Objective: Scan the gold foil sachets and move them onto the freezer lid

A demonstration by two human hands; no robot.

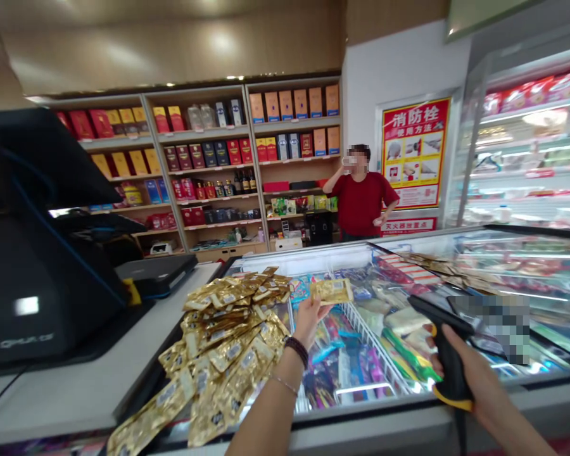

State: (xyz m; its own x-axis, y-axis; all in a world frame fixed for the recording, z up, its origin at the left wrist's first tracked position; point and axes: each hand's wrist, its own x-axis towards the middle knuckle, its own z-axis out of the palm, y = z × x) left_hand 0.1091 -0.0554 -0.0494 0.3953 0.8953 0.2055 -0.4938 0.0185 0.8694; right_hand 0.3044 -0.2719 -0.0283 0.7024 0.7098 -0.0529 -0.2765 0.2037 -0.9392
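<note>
My left hand (310, 316) holds up a flat gold packet (331, 291) above the glass top of a freezer, its fingers closed on the packet's lower edge. My right hand (449, 354) is wrapped round the grip of a black handheld scanner (451, 367) with a yellow trim, whose head points up and left toward the packet. Left of my left hand, a big heap of similar gold packets (232, 342) lies on the freezer's edge and glass. More gold-brown packets (451, 271) lie farther back on the right side of the glass.
A dark checkout screen (42, 253) and a black device (159, 275) stand on the left counter (99, 361). Under the glass are wire baskets (370, 342) of colourful packs. Beyond the freezer stands a person in red (365, 199), drinking, before shelves (261, 164) of boxes.
</note>
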